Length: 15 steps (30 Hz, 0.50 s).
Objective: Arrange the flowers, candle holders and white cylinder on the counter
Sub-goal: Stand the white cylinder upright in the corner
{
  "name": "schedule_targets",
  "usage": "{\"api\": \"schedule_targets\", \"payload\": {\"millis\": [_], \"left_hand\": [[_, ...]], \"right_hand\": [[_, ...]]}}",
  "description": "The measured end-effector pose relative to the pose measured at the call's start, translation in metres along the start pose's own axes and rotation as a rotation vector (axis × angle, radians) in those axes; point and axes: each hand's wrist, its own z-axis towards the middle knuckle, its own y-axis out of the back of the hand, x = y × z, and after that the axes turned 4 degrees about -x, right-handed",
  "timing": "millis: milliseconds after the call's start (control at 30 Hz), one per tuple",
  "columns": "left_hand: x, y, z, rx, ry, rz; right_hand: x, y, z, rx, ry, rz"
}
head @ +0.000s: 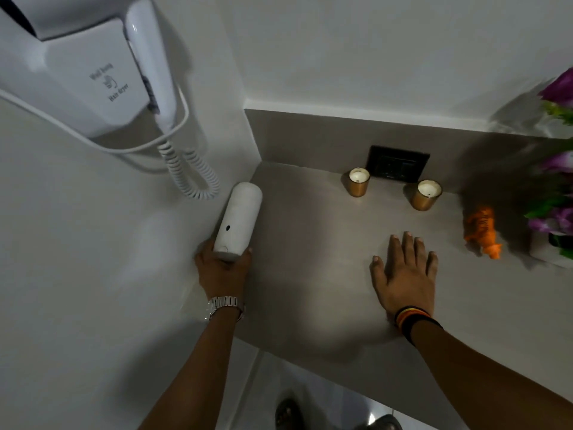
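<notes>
My left hand grips the lower end of the white cylinder, which stands at the counter's left edge against the wall. Flat on the grey counter rests my right hand, fingers spread and holding nothing. Two gold candle holders with white candles stand near the back: one to the left and one to the right. The purple flowers with green leaves sit in a white pot at the far right, partly cut off by the frame.
An orange toy animal lies between the right candle holder and the flowers. A black socket plate is on the back splash. A wall hair dryer with coiled cord hangs at upper left. The counter's front edge runs below my forearms.
</notes>
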Motion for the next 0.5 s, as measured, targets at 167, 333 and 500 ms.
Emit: {"api": "schedule_targets", "payload": {"millis": [167, 333, 500], "left_hand": [[-0.05, -0.015, 0.002, -0.118, -0.109, -0.11], [-0.116, -0.046, 0.022, -0.135, -0.3, -0.135], [-0.155, -0.087, 0.062, -0.125, -0.32, -0.144]], "right_hand": [[0.001, 0.001, 0.001, 0.004, -0.006, 0.0], [0.0, 0.001, 0.0, 0.012, -0.012, -0.002], [-0.002, -0.002, 0.002, 0.017, -0.011, -0.004]]}}
